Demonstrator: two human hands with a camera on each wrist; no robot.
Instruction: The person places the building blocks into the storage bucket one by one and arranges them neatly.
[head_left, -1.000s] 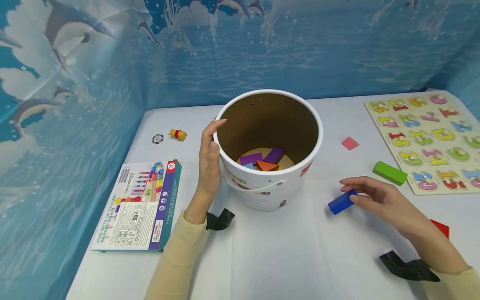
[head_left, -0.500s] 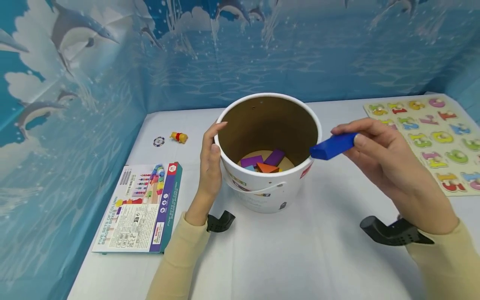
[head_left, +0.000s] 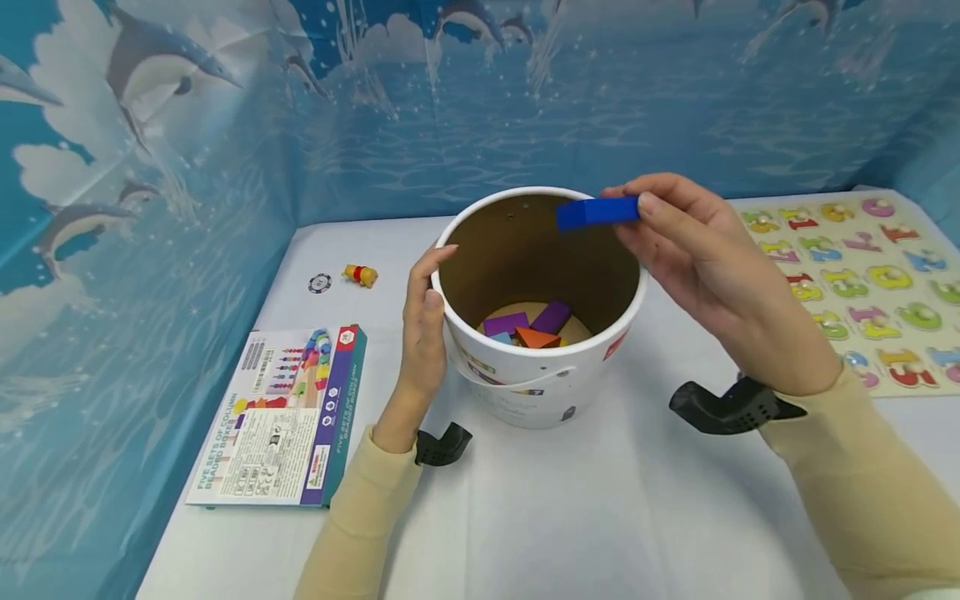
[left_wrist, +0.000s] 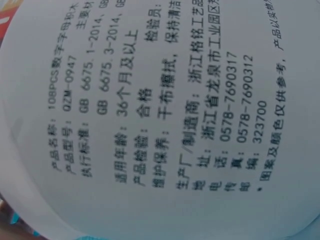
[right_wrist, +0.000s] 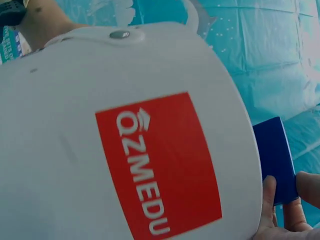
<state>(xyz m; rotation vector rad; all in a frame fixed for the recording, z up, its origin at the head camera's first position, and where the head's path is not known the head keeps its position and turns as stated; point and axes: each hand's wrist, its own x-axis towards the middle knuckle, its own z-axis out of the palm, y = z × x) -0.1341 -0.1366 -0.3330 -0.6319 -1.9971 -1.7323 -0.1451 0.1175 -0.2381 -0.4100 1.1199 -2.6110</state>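
A white bucket [head_left: 517, 400] with a handle and printed labels stands mid-table, several coloured wooden blocks lying on its bottom. These include a purple block [head_left: 506, 323] and an orange triangular block [head_left: 537, 337]. My left hand [head_left: 423, 337] holds the bucket's left side, with a fingertip over the rim and the thumb against the outside. Pinched between the thumb and fingers of my right hand [head_left: 697, 258] is a blue rectangular block [head_left: 596, 213], high over the bucket's right half. The right wrist view shows the blue block [right_wrist: 275, 160] beyond the rim.
A boxed bead set [head_left: 277, 417] lies at left. Behind it are a round chip [head_left: 319, 283] and a small yellow bear figure [head_left: 361, 275]. A number puzzle board [head_left: 885, 283] is at right, partly behind my right hand. A dolphin-print curtain [head_left: 480, 125] borders the table.
My right hand has lifted the blue block off the table's right side and carried it up and left over the bucket. My left hand has stayed on the rim.
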